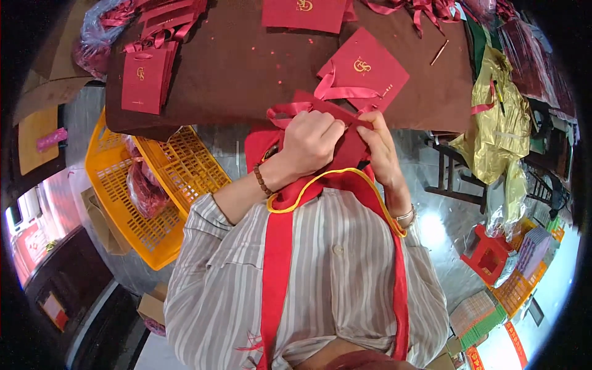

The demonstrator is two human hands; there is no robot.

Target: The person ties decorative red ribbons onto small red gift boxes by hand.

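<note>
Close in front of my body, at the table's near edge, I hold a red paper gift bag [353, 148] with a pink-red ribbon [288, 112] looping out beside it. My left hand [311, 140] is curled in a fist at the bag's top. On the other side my right hand [383, 148] pinches the bag's edge between thumb and fingers. What lies inside my left fist is hidden. Just beyond lies another red gift bag [370, 66], flat, with a gold emblem and a ribbon handle.
Stacked red bags [145, 80] lie on the brown-covered table [240, 74] at the left, and more [305, 13] at the far side. A thin pen-like stick [439, 52] rests at the right. Yellow plastic crates [132, 191] stand at the lower left; gold wrapping [496, 117] hangs at the right.
</note>
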